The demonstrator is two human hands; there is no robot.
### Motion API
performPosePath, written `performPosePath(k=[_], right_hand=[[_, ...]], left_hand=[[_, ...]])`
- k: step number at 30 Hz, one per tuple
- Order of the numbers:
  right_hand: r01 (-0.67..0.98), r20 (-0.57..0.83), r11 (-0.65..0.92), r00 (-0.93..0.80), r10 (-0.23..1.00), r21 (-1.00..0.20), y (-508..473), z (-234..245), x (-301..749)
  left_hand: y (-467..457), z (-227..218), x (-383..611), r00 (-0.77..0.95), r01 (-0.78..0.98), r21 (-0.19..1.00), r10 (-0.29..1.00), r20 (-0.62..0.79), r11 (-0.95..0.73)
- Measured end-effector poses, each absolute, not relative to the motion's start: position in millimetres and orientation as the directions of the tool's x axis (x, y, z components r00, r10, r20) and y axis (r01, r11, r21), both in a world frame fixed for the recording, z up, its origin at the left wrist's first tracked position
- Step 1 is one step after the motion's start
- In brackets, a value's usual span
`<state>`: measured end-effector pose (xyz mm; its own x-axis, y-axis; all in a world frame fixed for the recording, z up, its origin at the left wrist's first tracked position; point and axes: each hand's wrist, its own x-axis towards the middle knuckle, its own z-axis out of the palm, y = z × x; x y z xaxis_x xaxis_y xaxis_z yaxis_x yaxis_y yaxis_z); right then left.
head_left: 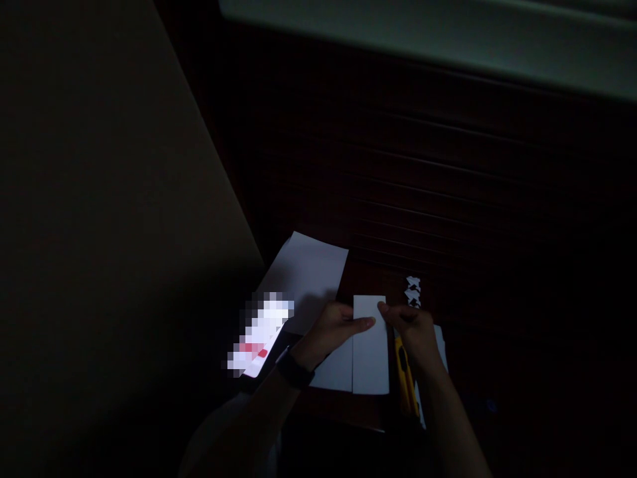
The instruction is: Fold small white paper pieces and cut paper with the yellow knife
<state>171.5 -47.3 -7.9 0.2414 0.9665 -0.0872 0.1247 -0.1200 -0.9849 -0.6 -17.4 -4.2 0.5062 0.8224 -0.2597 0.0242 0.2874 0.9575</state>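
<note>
A folded piece of white paper [369, 365] lies upright in front of me, its narrow panel facing up. My left hand [329, 330] holds it from the left, thumb flat on top and the other fingers partly hidden behind its edge. A dark watch band [294, 369] is on my left wrist. At the paper's upper right edge, my right hand [417, 330] pinches with thumb and forefinger. A yellow utility knife [407, 382] lies just right of the paper, below my right hand. More white paper [331, 372] extends under my left wrist.
A large white sheet [311, 269] lies at the back left. Beside it a phone with a lit, blurred screen [261, 335] glows. Small folded paper pieces [413, 292] stand at the back right. White paper [440, 342] shows behind my right wrist. The surroundings are very dark.
</note>
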Motion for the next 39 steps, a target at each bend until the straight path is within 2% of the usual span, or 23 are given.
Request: performPosePath(k=[5,8,16,24,30,36,39], right_hand=[[-0.009,-0.230,-0.230,0.075,0.970,-0.973,-48.8,-3.0,172.0],[-0.025,-0.276,-0.275,0.061,0.959,-0.961,-49.1,-1.9,172.7],[-0.002,-0.296,-0.296,0.002,0.955,-0.955,-48.3,-7.7,176.0],[-0.170,-0.346,-0.328,0.084,0.935,-0.929,-46.8,-12.1,176.8],[-0.225,-0.428,-0.427,-0.043,0.903,-0.876,-46.6,-6.8,172.0],[-0.354,-0.516,-0.464,0.061,0.855,-0.812,-39.4,-10.5,162.1],[-0.417,-0.585,-0.497,0.108,0.804,-0.761,-38.5,-15.5,159.1]], left_hand=[[-17.6,-5.3,-2.7,0.497,-0.007,0.954,0.829,-0.258,0.301],[-18.7,-7.7,-4.1,0.519,-0.048,0.949,0.819,-0.244,0.313],[-17.5,-3.8,-3.3,0.488,-0.027,0.935,0.821,-0.295,0.352],[-20.3,0.6,-3.6,0.449,0.011,0.929,0.828,-0.336,0.371],[-12.2,1.4,-7.3,0.411,0.029,0.898,0.814,-0.411,0.439],[-13.9,-1.9,-6.4,0.570,-0.152,0.877,0.765,-0.299,0.456],[-20.1,-16.7,-4.9,0.527,-0.292,0.830,0.804,-0.275,0.475]])
